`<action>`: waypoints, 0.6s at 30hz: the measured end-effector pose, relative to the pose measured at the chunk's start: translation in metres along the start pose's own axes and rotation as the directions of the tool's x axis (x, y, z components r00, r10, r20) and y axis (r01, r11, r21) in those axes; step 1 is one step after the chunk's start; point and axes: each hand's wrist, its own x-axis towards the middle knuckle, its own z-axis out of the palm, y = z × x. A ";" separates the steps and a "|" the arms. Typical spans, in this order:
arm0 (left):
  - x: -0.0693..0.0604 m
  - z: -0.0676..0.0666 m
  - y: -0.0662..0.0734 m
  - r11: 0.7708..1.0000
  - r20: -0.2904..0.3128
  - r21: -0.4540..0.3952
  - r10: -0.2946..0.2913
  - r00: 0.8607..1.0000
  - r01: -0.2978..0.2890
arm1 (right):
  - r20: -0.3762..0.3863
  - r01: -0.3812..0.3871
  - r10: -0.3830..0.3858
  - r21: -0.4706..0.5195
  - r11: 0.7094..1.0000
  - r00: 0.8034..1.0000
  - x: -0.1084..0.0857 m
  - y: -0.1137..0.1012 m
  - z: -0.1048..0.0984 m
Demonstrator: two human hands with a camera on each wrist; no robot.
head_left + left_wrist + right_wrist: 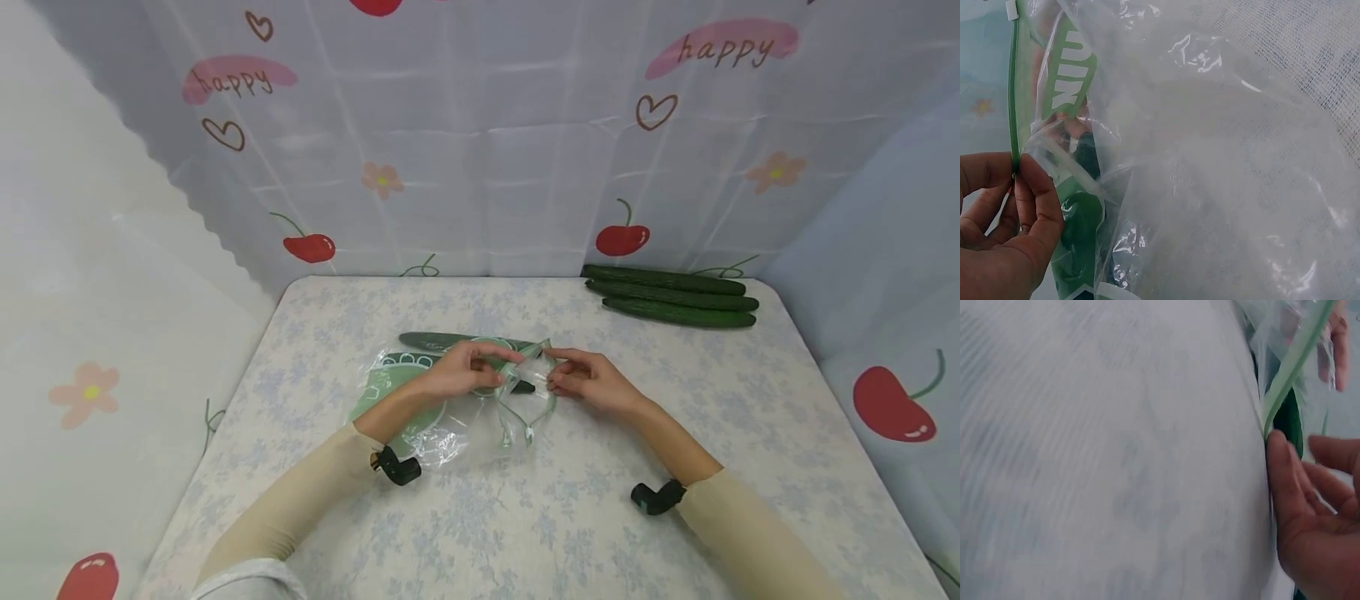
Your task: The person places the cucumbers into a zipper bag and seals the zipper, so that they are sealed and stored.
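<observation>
Around the middle of the table (577, 512), going from the left: spotting a clear zip bag (468, 421) with green print, lying with its mouth facing right. Along its far edge, seeing a cucumber (431, 340); not telling whether inside or behind the plastic. Next, logging the left hand (461, 371), pinching the green zip strip (1014, 94) between thumb and fingers. Between both hands, noting the gaping mouth and a dark tip (522, 387) showing through it, probably another cucumber. Then logging the right hand (592, 379), seeming to pinch the opposite lip with fingertips; not seeing full contact. At far right, listing three cucumbers (671, 296) lying side by side near the back edge.

Handling, judging by looks: expecting light, limp, slick film, likely sagging without support, maybe tearing if yanked. Favouring the stiffer strip for grip, one hand per lip, avoiding the loose body. Guessing heavier, firm, smooth cucumbers; preferring a mid-length hold.
</observation>
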 end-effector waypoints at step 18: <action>-0.005 -0.003 0.004 1.000 0.021 -0.016 0.004 1.000 -0.004 | -0.304 -0.073 0.001 -0.225 0.972 0.953 -0.072 0.019 -0.136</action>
